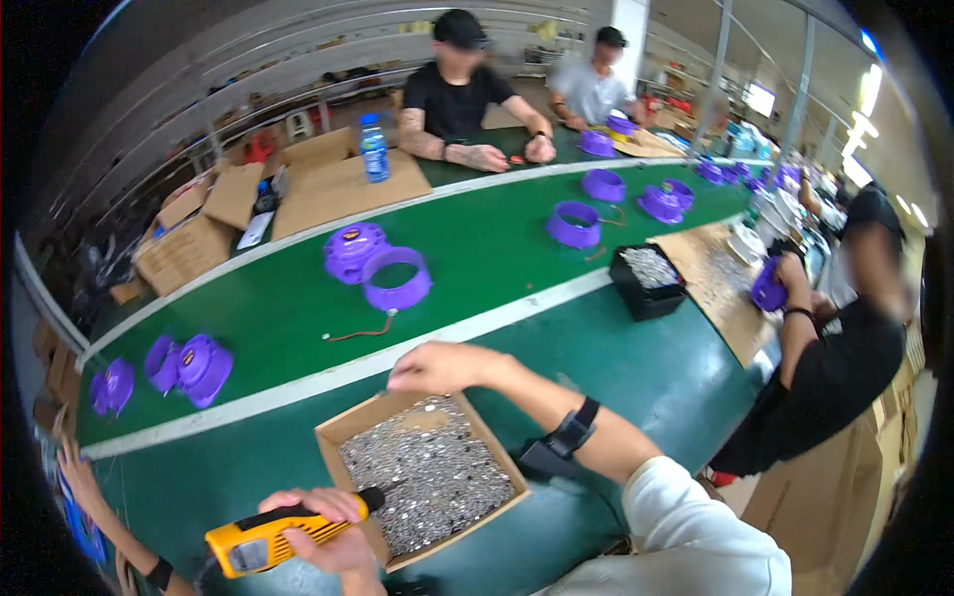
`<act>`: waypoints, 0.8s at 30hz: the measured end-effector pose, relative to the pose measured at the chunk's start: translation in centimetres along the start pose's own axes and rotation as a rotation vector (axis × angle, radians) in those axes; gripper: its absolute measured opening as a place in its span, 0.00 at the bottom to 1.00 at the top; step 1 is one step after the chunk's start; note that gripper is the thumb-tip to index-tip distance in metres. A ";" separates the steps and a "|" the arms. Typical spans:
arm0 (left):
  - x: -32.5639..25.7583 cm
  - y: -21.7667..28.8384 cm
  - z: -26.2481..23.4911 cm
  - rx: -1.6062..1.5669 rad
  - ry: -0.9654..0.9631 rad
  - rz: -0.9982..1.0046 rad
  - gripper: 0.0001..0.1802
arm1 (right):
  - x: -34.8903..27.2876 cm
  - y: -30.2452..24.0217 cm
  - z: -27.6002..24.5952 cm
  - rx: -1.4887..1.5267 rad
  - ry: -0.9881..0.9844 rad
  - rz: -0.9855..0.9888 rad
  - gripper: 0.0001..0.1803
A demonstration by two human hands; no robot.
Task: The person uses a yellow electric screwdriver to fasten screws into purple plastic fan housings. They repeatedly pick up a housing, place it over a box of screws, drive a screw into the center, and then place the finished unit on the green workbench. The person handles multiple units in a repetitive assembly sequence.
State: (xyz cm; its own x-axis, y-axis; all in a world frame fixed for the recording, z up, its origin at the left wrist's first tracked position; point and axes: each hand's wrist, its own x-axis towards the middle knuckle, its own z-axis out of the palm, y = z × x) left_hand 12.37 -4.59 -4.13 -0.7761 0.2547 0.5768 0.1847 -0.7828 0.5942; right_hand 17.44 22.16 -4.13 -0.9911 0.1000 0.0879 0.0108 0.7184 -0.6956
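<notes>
My left hand (333, 528) is wrapped round a yellow and black power screwdriver (241, 549), its dark tip pointing right over an open cardboard box (343, 427). Small silver metal pieces, apparently screws (437, 487), fill the box. Above its far edge, beside the white belt border, is my right hand (437, 368), fingers pinched together; whatever they may hold is too small to make out. Just beyond it on the green belt lie a purple ring (425, 288) with a red wire and a purple round housing (355, 241) touching it.
More purple parts (204, 372) sit along the belt (477, 243). A black bin (646, 308) of small metal pieces stands to the right, by a cardboard sheet (711, 263). A co-worker at right handles a purple part; two people sit across the belt. Another person's arm (109, 526) shows at left.
</notes>
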 end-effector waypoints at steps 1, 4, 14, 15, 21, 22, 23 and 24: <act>0.1 -0.1 -0.3 0.016 -0.001 0.017 0.22 | -0.3 -0.8 0.5 -0.039 -0.051 0.021 0.19; 0.2 -0.3 0.0 -0.020 0.210 -0.070 0.20 | -1.4 -1.2 1.7 -0.166 0.105 0.053 0.18; 1.5 0.3 1.6 0.012 0.403 -0.322 0.24 | -2.7 -0.3 3.2 -0.229 0.308 0.097 0.18; 1.8 0.1 1.4 0.002 0.444 -0.335 0.23 | -2.5 -0.3 3.4 -0.251 0.310 0.102 0.19; 2.5 -0.6 0.6 -0.001 0.511 -0.407 0.21 | -2.1 -1.9 4.6 -0.409 0.449 0.101 0.24; 2.5 -0.7 0.9 0.005 0.513 -0.418 0.21 | -1.9 -1.9 5.1 -0.429 0.494 0.082 0.24; 2.5 -0.7 1.3 0.012 0.514 -0.430 0.21 | -1.9 -1.7 5.5 -0.417 0.469 0.074 0.23; 2.4 -0.9 1.6 0.018 0.516 -0.442 0.22 | -1.9 -1.6 5.9 -0.404 0.444 0.065 0.22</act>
State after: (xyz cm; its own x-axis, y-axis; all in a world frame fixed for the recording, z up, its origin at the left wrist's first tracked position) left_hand 11.34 -2.37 -2.33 -0.9686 0.2410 -0.0610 -0.2090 -0.6568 0.7246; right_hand 18.52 16.76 -7.37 -0.8376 0.3679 0.4039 0.2053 0.8970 -0.3915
